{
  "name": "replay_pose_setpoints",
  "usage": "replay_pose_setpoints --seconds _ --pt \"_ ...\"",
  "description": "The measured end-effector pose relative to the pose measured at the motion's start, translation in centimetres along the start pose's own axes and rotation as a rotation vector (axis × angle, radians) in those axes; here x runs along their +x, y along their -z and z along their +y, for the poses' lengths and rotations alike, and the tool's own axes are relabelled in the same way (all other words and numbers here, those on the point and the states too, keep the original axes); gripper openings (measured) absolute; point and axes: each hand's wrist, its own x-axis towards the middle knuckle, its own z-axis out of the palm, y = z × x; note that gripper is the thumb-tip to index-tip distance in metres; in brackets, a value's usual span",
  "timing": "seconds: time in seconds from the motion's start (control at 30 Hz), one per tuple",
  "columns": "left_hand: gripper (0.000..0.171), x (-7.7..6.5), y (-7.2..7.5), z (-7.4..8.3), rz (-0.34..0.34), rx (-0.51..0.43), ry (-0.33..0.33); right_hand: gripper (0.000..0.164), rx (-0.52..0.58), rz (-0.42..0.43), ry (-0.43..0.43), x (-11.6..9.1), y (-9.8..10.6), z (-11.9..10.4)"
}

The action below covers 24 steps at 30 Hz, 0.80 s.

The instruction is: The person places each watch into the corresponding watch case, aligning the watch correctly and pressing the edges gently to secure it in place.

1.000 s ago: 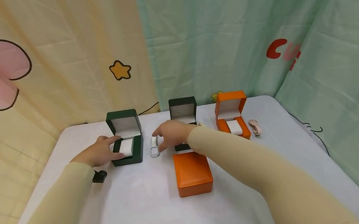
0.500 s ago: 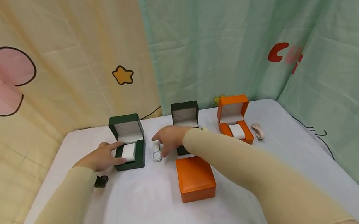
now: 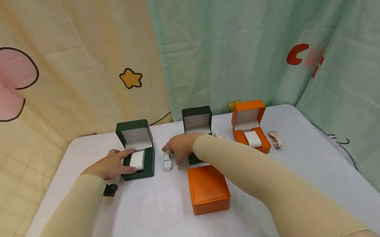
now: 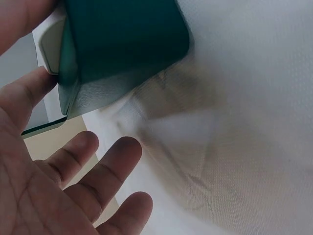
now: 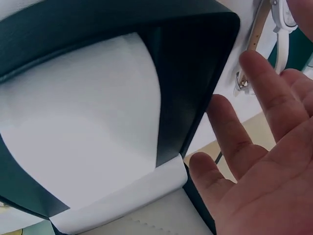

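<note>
My left hand (image 3: 108,166) reaches over the left wall of an open green watch box (image 3: 147,164). Its thumb and index finger pinch the ends of the white watch cushion (image 3: 138,160); in the left wrist view the other fingers (image 4: 115,164) are spread outside the box. My right hand (image 3: 183,146) hovers beside a white wristwatch (image 3: 167,164) lying between the two green boxes. Its index finger overlaps the strap's far end, and the thumb is apart from it. In the right wrist view, the strap's buckle (image 5: 241,81) shows near the fingers.
A second open green box (image 3: 197,118) stands behind my right hand, partly hidden. Right of it are an open orange box (image 3: 246,106) and a pink watch (image 3: 275,139). A closed orange box (image 3: 209,190) sits in front. Curtains hang behind the table.
The head view has shifted slightly. My right hand's fingers have moved a little around the far strap end of the white watch. My left hand keeps its place on the cushion.
</note>
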Motion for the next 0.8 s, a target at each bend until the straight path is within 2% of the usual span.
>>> replay_pose_setpoints --seconds 0.2,0.37,0.6,0.8 --pt "0.089 0.2 0.1 0.1 -0.010 -0.018 -0.001 0.069 0.015 0.006 0.051 0.4 -0.1 0.3" --pt "0.088 0.2 0.2 0.3 -0.013 -0.027 0.008 0.062 -0.042 0.019 0.115 1.0 -0.4 0.5" --pt "0.087 0.2 0.1 0.1 0.000 -0.034 0.010 0.062 -0.139 0.018 0.160 2.2 -1.0 0.6" --pt "0.086 0.6 -0.2 -0.3 0.009 -0.044 0.007 0.058 -0.130 0.041 0.181 2.9 -1.5 0.7"
